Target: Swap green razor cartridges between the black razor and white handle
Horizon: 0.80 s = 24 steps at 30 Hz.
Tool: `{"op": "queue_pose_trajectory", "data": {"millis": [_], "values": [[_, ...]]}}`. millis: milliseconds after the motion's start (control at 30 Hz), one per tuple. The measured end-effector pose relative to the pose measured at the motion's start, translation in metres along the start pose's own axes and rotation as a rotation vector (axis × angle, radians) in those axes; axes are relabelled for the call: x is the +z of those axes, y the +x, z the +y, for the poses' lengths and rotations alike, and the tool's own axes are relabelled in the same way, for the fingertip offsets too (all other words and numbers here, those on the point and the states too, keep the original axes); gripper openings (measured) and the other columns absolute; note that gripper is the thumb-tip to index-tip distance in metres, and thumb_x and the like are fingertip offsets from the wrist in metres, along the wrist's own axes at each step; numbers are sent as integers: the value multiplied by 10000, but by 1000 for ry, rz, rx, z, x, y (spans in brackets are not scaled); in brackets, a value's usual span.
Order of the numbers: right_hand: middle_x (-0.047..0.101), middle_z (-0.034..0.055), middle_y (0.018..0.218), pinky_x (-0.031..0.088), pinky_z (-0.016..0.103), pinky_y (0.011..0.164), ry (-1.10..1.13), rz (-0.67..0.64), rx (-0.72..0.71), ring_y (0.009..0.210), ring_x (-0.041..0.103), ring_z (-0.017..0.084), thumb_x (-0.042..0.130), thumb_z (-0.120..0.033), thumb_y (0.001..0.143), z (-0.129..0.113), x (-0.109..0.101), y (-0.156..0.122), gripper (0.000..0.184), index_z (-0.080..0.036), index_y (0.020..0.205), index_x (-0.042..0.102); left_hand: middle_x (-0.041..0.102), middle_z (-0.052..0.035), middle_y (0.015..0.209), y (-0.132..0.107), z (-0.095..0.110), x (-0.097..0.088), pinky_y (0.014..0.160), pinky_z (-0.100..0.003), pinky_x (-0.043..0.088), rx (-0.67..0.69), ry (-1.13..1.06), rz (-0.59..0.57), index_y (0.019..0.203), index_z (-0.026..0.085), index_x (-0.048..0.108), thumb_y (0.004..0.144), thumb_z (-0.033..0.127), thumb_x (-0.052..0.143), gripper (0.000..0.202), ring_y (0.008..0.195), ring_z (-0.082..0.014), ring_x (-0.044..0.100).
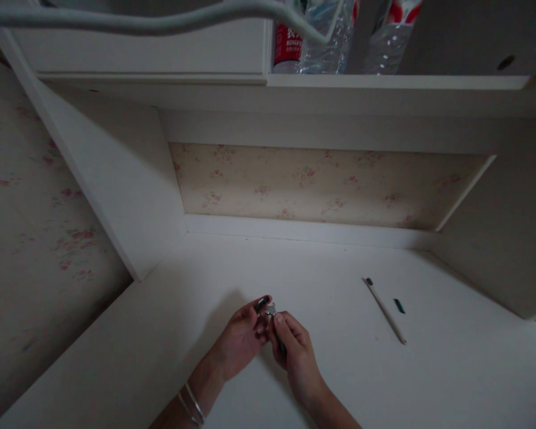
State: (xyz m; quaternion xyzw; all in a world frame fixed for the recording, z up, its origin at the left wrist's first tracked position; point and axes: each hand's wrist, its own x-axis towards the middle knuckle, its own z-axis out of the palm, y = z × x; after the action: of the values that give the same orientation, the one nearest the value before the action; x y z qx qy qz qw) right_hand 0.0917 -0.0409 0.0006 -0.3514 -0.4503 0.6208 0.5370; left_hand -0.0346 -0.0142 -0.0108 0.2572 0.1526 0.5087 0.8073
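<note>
Both my hands are held together over the white desk (330, 381). A small black piece (262, 302) is between the fingertips of my left hand (241, 341), which is closed on it. My right hand (297, 351) pinches a small silvery metal piece (271, 310) at its lower end. Something dark, perhaps its handle, shows between the right fingers; most of it is hidden. The metal part lies close beside the black piece, and I cannot tell whether they touch. What kind of things these are is too small and dim to tell.
A thin pale pen-like stick (386, 313) with a dark end lies to the right on the desk. Beside it is a small dark green strip (399, 305). Plastic bottles (326, 47) stand on the shelf (384, 82) above. A pale bar (161, 22) crosses the top.
</note>
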Motion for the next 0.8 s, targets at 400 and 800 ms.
{"op": "queue_pose_trajectory", "data": {"millis": [400, 800], "values": [[446, -24, 642, 193, 206, 436, -65, 18, -65, 501, 293, 78, 487, -530, 918, -2, 7, -4, 404, -157, 783, 563, 531, -8, 706, -2, -2, 1, 641, -233, 374, -26, -39, 6, 1113, 130, 654, 800, 343, 696, 381, 643, -95, 459], [372, -60, 589, 187, 204, 410, -62, -10, -67, 459, 256, 68, 477, -528, 926, 3, 5, -3, 399, -178, 735, 492, 462, 24, 616, -2, -2, 0, 577, -194, 340, -48, 18, 53, 1099, 149, 666, 785, 300, 719, 353, 586, -68, 425]]}}
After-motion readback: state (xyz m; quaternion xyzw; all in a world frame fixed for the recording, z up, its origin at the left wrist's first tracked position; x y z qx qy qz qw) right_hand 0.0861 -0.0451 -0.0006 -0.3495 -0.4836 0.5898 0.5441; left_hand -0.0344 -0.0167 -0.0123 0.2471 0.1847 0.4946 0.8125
